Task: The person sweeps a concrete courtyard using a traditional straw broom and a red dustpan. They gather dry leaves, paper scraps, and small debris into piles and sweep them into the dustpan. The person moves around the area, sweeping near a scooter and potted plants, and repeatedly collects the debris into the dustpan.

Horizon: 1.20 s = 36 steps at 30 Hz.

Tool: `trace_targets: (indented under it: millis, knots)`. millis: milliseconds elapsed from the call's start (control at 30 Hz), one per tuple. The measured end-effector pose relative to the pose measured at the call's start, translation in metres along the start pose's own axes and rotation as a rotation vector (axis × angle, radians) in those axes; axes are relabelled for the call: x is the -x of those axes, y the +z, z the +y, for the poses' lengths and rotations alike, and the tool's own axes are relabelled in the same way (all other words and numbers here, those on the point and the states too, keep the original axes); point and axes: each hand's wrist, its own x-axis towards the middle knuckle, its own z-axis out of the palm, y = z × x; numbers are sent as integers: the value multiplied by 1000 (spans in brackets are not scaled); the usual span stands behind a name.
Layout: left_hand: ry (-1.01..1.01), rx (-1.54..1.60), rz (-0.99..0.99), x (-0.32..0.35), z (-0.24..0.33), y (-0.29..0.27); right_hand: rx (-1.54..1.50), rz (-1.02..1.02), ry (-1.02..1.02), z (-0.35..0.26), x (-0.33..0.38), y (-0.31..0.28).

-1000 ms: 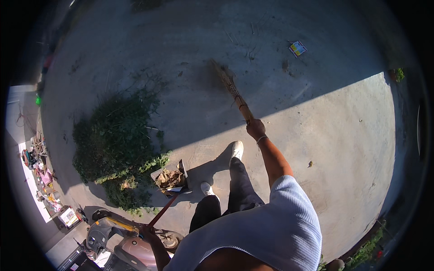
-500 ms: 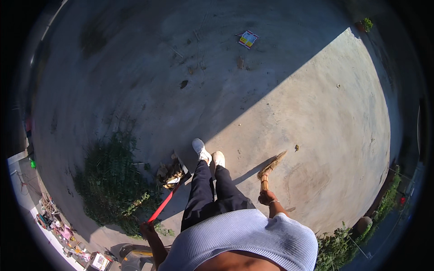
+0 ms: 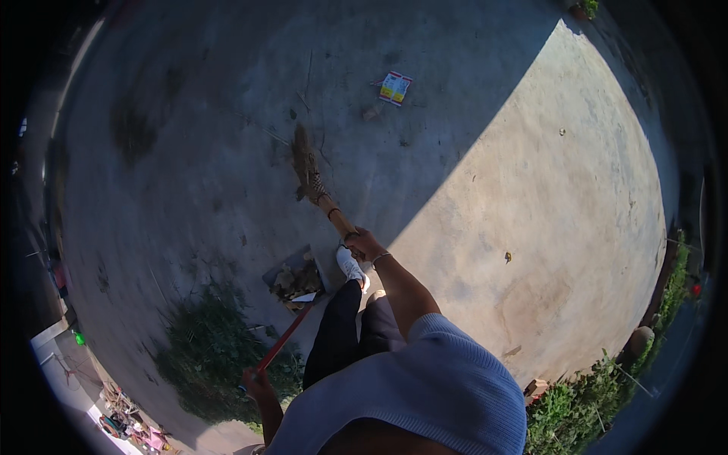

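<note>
My right hand (image 3: 365, 244) is closed round the handle of a short straw broom (image 3: 311, 171). The broom reaches forward and left over the shaded concrete, its bristles at the far end near thin twigs. In my left hand (image 3: 259, 383) is the red handle of a long-handled dustpan (image 3: 274, 267). The pan rests on the ground left of my white shoe and holds dry leaves and a pale scrap. Whether the bristles touch the ground I cannot tell.
A heap of cut green plants (image 3: 216, 349) lies left of the dustpan. A flat colourful packet (image 3: 396, 88) is on the concrete farther ahead. Leafy plants (image 3: 576, 409) grow at the lower right, and mixed clutter (image 3: 133, 425) lies at the lower left.
My right hand has swung the broom from my right side across to the front left, out of the sunlight into the shade. The dustpan stays beside my left foot.
</note>
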Motion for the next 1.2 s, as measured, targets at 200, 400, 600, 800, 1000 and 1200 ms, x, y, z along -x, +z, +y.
trace_targets:
  millis: [200, 400, 600, 800, 1000, 1200]
  knots:
    - [49, -80, -15, -67, 56, 1, 246, 219, -422, 16, 36, -88]
    - [81, 73, -92, -85, 110, 20, -8, 863, -36, 46, 188, -261]
    - [-6, -89, -88, -135, 159, 32, -685, 1186, 205, 95, 201, -405]
    - [254, -352, -58, -130, 161, 35, -759, 968, 380, 78, 118, -476]
    - [68, -308, 60, -62, 215, 3, 57, 701, 19, -75, 68, -258]
    - [-29, -82, 70, 26, 344, -82, 265, 179, -245, -171, 168, -183]
